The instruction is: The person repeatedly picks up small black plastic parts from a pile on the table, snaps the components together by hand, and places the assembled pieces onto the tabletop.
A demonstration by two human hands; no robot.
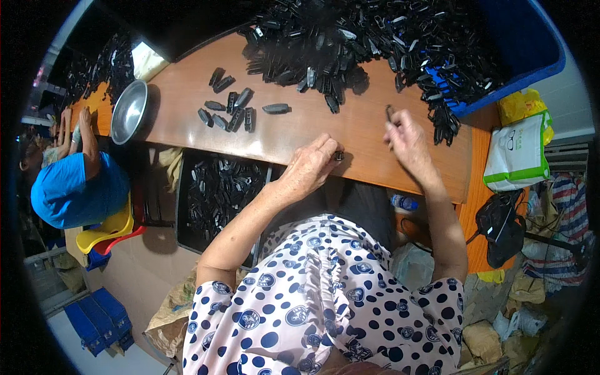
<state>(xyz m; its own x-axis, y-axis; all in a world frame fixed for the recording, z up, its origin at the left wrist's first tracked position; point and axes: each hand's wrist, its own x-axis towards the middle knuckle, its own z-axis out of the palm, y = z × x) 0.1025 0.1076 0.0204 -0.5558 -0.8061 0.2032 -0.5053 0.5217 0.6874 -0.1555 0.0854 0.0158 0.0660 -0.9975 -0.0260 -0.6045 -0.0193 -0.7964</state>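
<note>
My left hand (312, 164) rests at the near edge of the wooden table (187, 72). Its fingers are closed on a small black plastic part (339, 155), mostly hidden by them. Off to the right, my right hand (409, 144) is raised over the table, slightly blurred. Between its thumb and fingers it pinches a slim dark plastic piece (389, 114). A loose group of grey-and-black oblong parts (236, 112) lies left of my hands. Beyond them a large heap of black plastic parts (319, 47) covers the far side.
A blue bin (531, 75) tilts at the far right, parts spilling from it. A metal bowl (130, 112) sits at the left, near a person in a blue shirt (81, 181). Below the table is a dark crate of parts (219, 194). A white-green bag (515, 153) hangs right.
</note>
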